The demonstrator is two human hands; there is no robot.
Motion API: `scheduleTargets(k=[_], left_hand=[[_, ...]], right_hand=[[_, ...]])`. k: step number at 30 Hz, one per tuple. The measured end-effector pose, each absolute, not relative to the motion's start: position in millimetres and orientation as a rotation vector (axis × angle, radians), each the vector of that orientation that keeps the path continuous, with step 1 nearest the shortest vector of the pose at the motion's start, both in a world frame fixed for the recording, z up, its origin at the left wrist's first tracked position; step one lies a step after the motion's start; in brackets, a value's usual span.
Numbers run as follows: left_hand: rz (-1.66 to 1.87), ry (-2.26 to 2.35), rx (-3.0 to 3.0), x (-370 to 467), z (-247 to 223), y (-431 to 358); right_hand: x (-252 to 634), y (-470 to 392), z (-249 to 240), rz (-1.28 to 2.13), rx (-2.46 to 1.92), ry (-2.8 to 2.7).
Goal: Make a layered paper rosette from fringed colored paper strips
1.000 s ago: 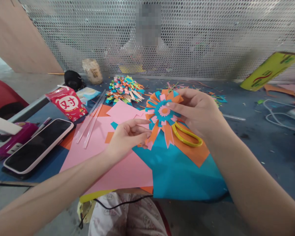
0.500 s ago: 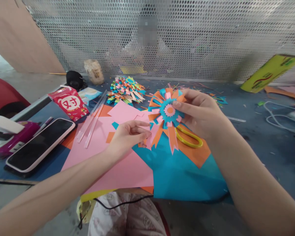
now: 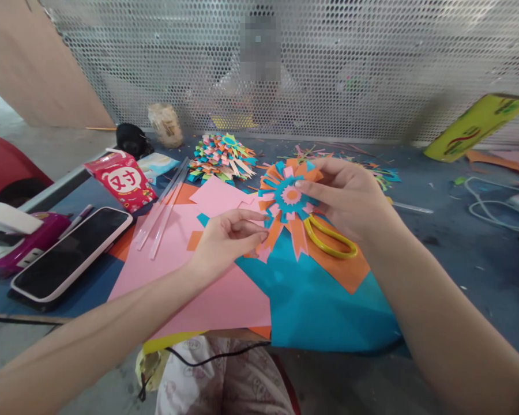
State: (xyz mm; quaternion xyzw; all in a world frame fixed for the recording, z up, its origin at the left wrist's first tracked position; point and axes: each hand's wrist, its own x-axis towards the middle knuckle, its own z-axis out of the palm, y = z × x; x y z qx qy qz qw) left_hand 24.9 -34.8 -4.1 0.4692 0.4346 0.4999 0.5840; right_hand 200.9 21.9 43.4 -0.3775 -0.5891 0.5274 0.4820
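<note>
My right hand (image 3: pixel 346 193) grips a paper rosette (image 3: pixel 290 195) at its right edge, thumb in front. The rosette has orange, teal and pink looped strips, a layered centre and forked tails at the bottom. At its lower left edge is my left hand (image 3: pixel 231 233), fingers loosely curled with thumb and forefinger a little apart; whether it touches the rosette is unclear. Behind and below the rosette, yellow-handled scissors (image 3: pixel 332 245) lie on an orange paper piece (image 3: pixel 354 274); their blades are hidden. Pink paper (image 3: pixel 190 294) and teal paper (image 3: pixel 324 311) lie under my hands.
A heap of finished rosettes (image 3: pixel 222 158) stands at the back. Clear sticks (image 3: pixel 166 216), a phone (image 3: pixel 71 253), a red snack packet (image 3: pixel 123 181) and a purple power strip (image 3: pixel 38 242) are left. A yellow-green tube (image 3: pixel 476 129) and white cable (image 3: pixel 484 202) are right, before a perforated metal panel (image 3: pixel 372 63).
My right hand has brought the rosette slightly left and down, toward my left hand, which has barely moved. Its tails hang a little higher in view.
</note>
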Motion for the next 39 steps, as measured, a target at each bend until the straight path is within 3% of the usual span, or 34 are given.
scheduleTargets(k=[39], left_hand=[[1.209, 1.028, 1.098, 26.0, -1.9, -35.5]], right_hand=[[205.1, 24.1, 38.4, 1.220, -0.905, -1.458]])
